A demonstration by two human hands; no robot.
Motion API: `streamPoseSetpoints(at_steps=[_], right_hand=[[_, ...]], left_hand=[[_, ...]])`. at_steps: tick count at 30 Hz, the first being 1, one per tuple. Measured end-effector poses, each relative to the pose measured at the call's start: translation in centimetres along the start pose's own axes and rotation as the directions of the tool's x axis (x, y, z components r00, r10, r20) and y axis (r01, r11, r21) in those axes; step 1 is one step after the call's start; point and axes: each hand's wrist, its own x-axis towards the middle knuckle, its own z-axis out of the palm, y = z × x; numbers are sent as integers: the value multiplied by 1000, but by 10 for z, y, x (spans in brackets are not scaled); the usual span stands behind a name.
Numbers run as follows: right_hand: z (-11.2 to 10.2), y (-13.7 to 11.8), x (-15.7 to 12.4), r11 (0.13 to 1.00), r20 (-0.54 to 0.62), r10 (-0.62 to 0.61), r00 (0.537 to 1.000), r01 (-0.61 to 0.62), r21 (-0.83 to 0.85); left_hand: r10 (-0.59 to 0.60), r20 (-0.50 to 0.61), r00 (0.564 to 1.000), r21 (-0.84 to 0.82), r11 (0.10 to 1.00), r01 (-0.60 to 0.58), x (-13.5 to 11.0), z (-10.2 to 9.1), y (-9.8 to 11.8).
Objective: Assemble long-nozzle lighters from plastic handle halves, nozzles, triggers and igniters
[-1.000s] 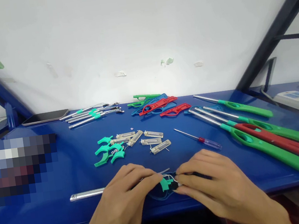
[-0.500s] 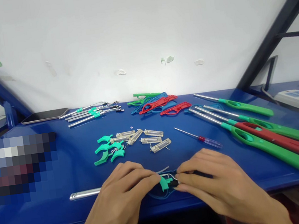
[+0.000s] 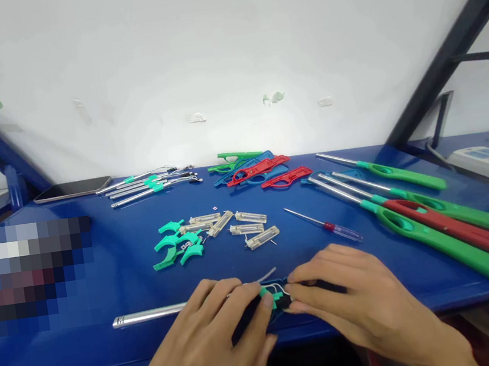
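Near the front edge of the table lies a blue lighter handle half (image 3: 279, 282), mostly covered by my hands. A silver lighter tube (image 3: 149, 315) extends from it to the left. My left hand (image 3: 219, 330) is closed, thumb and forefinger pinching a green trigger (image 3: 278, 295) in the shell. My right hand (image 3: 349, 295) is closed on the right part of the shell, its fingertips against a black igniter piece (image 3: 284, 302) and thin white wires. What lies under the right palm is hidden.
Beyond my hands are loose green triggers (image 3: 168, 241) and several clear fuel tanks (image 3: 263, 237). A screwdriver (image 3: 343, 232) and assembled lighters (image 3: 451, 246) lie right. Farther back are tubes with wires (image 3: 155, 187), coloured handle halves (image 3: 286, 178) and a phone (image 3: 73, 189).
My left hand has shifted right and rolled over the green trigger, its thumb now on it and covering more of it. My right hand stays almost in place.
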Motion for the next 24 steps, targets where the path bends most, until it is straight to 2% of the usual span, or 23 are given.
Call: streamPoseSetpoints(at_steps=[2,4,7,13,18,21,24], right_hand=[[0,0,0,1000,-8,-16,1000,15,-23],[1,-1,0,998,-14,-33,999,32,-57],[3,-5,-2,994,-20,-35,999,33,-104],[9,-20,-10,978,-101,-4,995,-18,-210],[12,-30,-14,939,-86,22,996,-50,-339],[12,-30,-17,936,-86,53,995,-79,-343],[10,-28,-21,954,-136,64,989,-100,-282]], left_hand=[[12,4,1000,25,1000,-13,2,-4,1],[31,59,998,42,999,-34,2,-9,0],[46,62,997,44,998,-49,-1,-14,-1],[45,85,995,21,999,-47,-5,-14,2],[98,81,992,117,987,-107,-12,-13,1],[121,71,990,147,980,-130,-16,-12,0],[82,99,992,95,991,-91,-13,-13,0]])
